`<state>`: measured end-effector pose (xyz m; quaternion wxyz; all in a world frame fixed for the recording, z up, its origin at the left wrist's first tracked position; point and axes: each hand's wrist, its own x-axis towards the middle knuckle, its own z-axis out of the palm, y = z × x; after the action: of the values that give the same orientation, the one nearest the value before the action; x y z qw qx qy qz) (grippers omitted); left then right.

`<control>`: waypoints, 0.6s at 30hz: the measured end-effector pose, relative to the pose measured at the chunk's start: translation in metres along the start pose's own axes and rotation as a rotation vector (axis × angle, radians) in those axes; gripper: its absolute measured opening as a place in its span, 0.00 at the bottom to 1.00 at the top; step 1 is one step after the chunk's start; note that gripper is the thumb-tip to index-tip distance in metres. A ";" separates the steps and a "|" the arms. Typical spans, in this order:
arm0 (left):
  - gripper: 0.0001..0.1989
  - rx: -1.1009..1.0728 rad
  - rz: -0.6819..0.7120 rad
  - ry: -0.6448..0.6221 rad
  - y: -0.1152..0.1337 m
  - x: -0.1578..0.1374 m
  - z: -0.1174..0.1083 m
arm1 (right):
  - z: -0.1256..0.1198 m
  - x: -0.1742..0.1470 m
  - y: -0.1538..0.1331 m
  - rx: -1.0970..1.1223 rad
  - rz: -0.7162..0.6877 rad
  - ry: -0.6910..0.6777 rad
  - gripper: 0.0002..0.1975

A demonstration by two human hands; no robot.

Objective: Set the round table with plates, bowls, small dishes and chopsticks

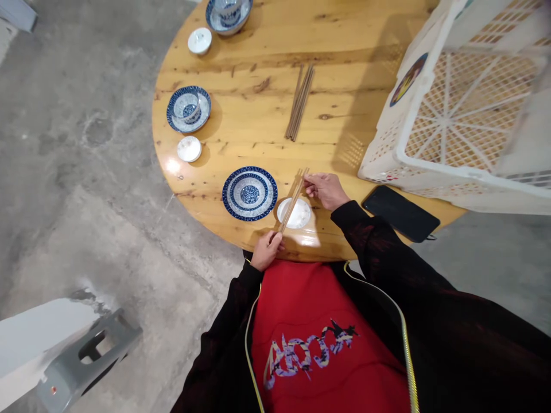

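Note:
A pair of wooden chopsticks [293, 201] slants across a small white dish [303, 215] at the table's near edge. Closed on their lower end is my left hand [267, 249]. My right hand [327, 191] pinches them near the upper end, to the right of the dish. Just left of the dish sits a blue-and-white patterned plate with what looks like a bowl [249, 194] on it. Farther up the table lies a loose bunch of chopsticks [300, 103], touched by neither hand.
A white plastic crate [400, 137] takes up the table's right side, with a black phone [401, 213] in front of it. Along the left rim stand more plate-and-bowl sets [172, 112] and small white dishes [189, 148]. A grey stool [88, 361] is on the floor.

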<state>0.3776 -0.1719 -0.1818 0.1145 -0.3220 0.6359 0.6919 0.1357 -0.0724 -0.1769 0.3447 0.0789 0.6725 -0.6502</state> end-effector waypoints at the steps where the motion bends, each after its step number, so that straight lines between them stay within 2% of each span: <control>1: 0.17 0.019 0.006 0.005 0.000 0.001 0.000 | -0.001 0.000 0.000 -0.002 0.000 0.002 0.17; 6: 0.16 0.145 0.042 0.034 0.003 0.000 -0.003 | -0.009 0.006 -0.002 -0.006 -0.024 0.107 0.16; 11: 0.15 0.392 0.180 0.149 0.010 -0.009 -0.012 | -0.012 0.031 -0.024 -0.099 -0.197 0.218 0.17; 15: 0.15 0.518 0.282 0.264 0.001 -0.012 -0.021 | -0.001 0.065 -0.055 -0.258 -0.280 0.250 0.14; 18: 0.16 0.590 0.368 0.360 -0.009 -0.013 -0.029 | 0.011 0.094 -0.075 -0.512 -0.311 0.266 0.12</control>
<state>0.4012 -0.1953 -0.1808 -0.0374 -0.2719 0.8646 0.4209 0.0275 -0.1258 -0.1680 0.1592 -0.0297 0.8573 -0.4887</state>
